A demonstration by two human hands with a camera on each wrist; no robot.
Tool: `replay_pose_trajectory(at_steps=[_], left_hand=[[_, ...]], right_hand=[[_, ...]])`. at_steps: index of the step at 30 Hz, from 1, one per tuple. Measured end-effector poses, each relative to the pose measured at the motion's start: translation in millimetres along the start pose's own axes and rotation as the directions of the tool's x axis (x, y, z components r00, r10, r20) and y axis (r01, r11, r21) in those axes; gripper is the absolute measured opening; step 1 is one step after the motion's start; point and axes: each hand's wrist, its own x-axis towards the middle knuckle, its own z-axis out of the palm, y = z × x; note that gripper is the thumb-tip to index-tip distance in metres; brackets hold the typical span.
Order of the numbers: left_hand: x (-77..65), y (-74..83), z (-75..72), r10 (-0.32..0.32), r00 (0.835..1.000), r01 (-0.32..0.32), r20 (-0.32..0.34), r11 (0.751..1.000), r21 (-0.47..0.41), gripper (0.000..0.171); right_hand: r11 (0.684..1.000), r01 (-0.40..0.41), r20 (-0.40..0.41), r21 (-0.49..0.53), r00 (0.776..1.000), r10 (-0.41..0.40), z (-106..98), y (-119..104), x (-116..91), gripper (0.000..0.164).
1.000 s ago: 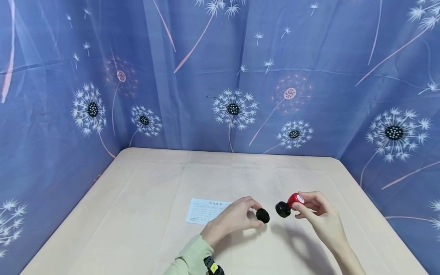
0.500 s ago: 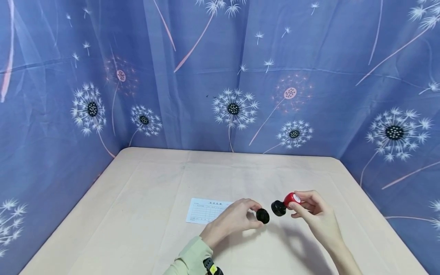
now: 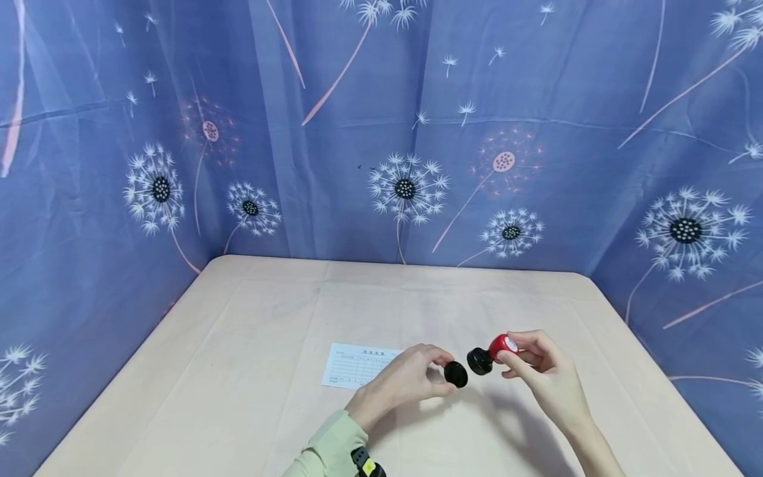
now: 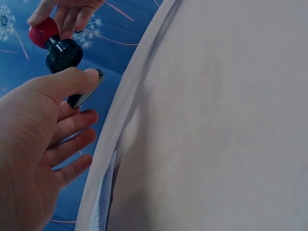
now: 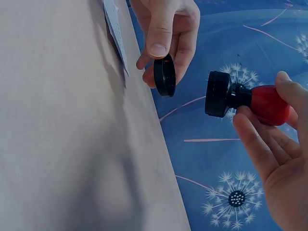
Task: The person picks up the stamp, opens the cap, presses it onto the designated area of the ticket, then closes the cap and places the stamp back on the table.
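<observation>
My right hand (image 3: pixel 548 381) grips the red knob handle of a round stamp (image 5: pixel 269 105) above the table. The stamp's wide black base tilts down and toward the left. Between thumb and fingers, my left hand (image 3: pixel 402 381) pinches a round black stamp cap (image 3: pixel 456 375), its hollow inside turned to the right in the right wrist view. A small gap separates the cap from the stamp base. Part of a printed paper form (image 3: pixel 357 366) with ruled lines lies on the table, its right side hidden behind my left hand.
A cream cloth covers the table (image 3: pixel 268 305). Blue curtains (image 3: pixel 334 172) with dandelion prints stand at its back and both sides. A green sleeve (image 3: pixel 334 440) and a black wristband with a yellow piece (image 3: pixel 368 464) are on the left arm.
My right hand has moved a little left, bringing the stamp closer to the cap. The left hand with the cap stays nearly still, and so does the form.
</observation>
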Motion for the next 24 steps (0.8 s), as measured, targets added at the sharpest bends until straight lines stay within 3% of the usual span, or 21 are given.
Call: replay_pose_trajectory(at_steps=[24], left_hand=[[-0.4, -0.3, -2.3, 0.009, 1.000, -0.009, -0.025, 1.000, 0.010, 0.045]], right_hand=[[1.000, 0.007, 0.020, -0.013, 1.000, -0.007, 6.1, -1.6, 0.1, 0.031]])
